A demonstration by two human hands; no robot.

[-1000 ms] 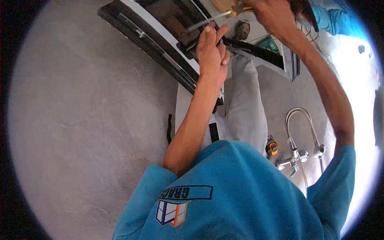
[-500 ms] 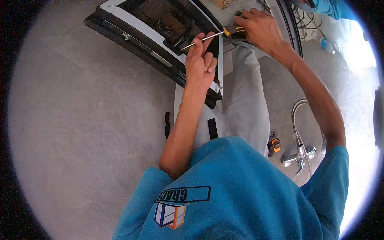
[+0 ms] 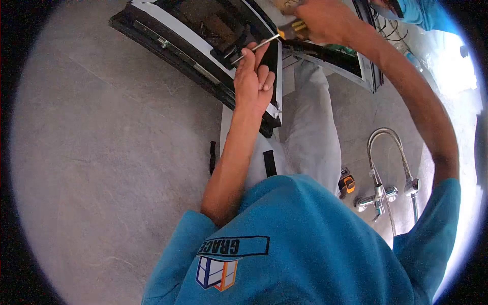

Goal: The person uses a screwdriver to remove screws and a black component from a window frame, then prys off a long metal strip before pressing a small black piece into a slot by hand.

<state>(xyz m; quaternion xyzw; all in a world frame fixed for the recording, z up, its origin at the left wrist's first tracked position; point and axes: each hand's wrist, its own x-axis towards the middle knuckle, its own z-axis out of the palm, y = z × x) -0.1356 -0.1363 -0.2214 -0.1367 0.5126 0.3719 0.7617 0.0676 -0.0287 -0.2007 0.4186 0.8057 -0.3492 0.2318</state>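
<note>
My left hand (image 3: 252, 79) pinches the thin metal shaft of a screwdriver (image 3: 265, 42) between thumb and fingers. Its other fingers are loosely curled. The screwdriver's yellow and dark handle (image 3: 294, 31) is in my right hand (image 3: 325, 23), whose fingers wrap round it. The shaft slants down to the left, its tip end beside my left fingers over a black and white framed unit (image 3: 175, 30). A dark fitting (image 3: 227, 53) sits on that unit close to the tip.
A second framed piece (image 3: 351, 63) stands right of my grey trousers (image 3: 315, 112). A chrome mixer tap (image 3: 378, 198) with a hose is on the right, near an orange and black tool (image 3: 347, 183). Another person's blue sleeve (image 3: 427, 14) and loose cables (image 3: 391, 30) show at the upper right.
My right hand has moved up and left with the screwdriver handle, and the shaft has slid left and up a little. The framed piece at right now shows a dark opening with green inside.
</note>
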